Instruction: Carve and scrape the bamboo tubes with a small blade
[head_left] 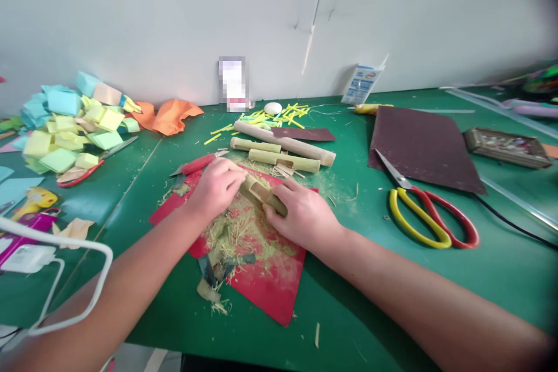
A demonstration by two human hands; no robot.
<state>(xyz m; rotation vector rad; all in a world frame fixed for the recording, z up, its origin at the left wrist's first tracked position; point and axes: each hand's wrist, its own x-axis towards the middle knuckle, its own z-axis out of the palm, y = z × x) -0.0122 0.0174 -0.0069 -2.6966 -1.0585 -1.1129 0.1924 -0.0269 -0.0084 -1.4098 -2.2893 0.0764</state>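
A short bamboo tube [260,190] with a rectangular notch cut in its side lies slantwise above a red sheet [279,296]. My right hand [300,209] is wrapped round its near end. At the far left end, the fingers of my left hand [218,186] are pinched together against the tube; what lies between them is hidden. Pale shavings and dust [235,232] cover the red sheet, with dark worn scraps [213,270] among them. Just behind my hands lie a notched bamboo tube [285,160], another bamboo piece [255,145] and a longer pale stick [283,142].
A red-handled cutter [196,165] lies left of the tubes. Large scissors [425,215] and a dark brown sheet [422,145] are at right, near a small tray [508,148]. Folded papers [65,128] pile up at left. A white cable [108,267] arches beside my left forearm.
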